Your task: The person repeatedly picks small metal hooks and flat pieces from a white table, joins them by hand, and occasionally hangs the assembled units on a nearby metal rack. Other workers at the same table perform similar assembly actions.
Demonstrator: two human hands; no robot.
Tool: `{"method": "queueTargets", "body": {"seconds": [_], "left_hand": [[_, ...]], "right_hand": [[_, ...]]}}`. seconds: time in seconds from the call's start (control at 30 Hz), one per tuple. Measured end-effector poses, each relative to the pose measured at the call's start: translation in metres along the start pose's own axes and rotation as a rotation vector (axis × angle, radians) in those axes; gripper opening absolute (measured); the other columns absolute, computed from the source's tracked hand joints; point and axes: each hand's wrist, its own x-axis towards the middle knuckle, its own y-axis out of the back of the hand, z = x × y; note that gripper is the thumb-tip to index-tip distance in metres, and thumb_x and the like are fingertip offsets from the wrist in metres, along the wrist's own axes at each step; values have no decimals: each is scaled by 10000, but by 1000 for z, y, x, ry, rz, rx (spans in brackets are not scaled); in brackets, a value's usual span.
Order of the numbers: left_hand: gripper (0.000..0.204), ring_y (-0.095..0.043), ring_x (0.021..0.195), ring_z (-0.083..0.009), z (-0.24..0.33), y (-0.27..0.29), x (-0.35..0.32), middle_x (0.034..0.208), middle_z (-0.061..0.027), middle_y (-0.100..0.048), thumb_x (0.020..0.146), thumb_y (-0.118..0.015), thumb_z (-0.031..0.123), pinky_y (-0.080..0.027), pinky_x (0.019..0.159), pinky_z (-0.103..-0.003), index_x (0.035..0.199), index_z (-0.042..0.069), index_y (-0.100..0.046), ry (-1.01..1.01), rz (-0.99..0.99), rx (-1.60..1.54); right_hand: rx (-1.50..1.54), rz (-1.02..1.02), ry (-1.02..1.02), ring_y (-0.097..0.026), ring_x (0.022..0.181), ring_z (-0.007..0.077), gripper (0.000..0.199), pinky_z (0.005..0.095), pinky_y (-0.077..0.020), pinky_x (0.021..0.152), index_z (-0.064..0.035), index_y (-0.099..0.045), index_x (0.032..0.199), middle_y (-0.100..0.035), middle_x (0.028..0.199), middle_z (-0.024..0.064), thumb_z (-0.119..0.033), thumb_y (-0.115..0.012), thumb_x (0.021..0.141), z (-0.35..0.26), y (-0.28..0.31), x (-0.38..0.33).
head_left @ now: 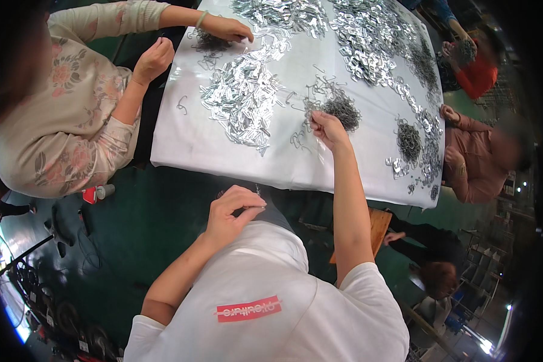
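Observation:
My right hand (327,128) reaches over the table to the left edge of a heap of thin bent wire pieces (342,110). Its fingers are pinched together; whether a wire is between them I cannot make out. In front of my body, off the table's near edge, my left hand (234,208) is closed in a pinch, thumb against fingertips. A tiny metallic bit shows by its fingers, too small to name. Left of the wire heap spreads a pile of shiny, narrow metal pieces (241,99). A few loose wires lie between the two piles.
A white cloth covers the table (223,160). At the left, a person in a flowered top (72,120) reaches to another wire heap (210,41). More people work along the right side by flat metal pieces (362,51) and a dark wire pile (408,142). A wooden board (375,232) stands below.

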Motion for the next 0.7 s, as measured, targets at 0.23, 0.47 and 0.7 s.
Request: {"method": "queueTargets", "body": {"seconds": [0.23,0.47,0.7], "left_hand": [[181,-618,775,-170,6,-4,-5,870,-73,-690,757,-721,-42,-503,619,-255,919,38,-714,22,-53,22],[154,-610,797,-154,-2,-11,-9,903,-60,-697,794,-690,-22,-501,644,-260,937,34,-709,-55,-161,4],[172,-632,817,-166,-3,-18,-17,911,-59,-697,794,-686,-24,-508,669,-260,953,38,-706,-91,-290,-40]], "right_hand": [[126,-13,144,-520,659,84,113,189,-424,533,-20,-559,945,-604,899,45,-133,-560,954,21,-47,-123],[218,28,292,-489,693,54,83,186,-346,568,-21,-620,963,-586,895,9,-92,-616,919,65,-120,-239],[251,207,418,-478,784,47,79,193,-367,691,-51,-620,988,-577,967,-28,-77,-625,913,105,-137,-267]]}}
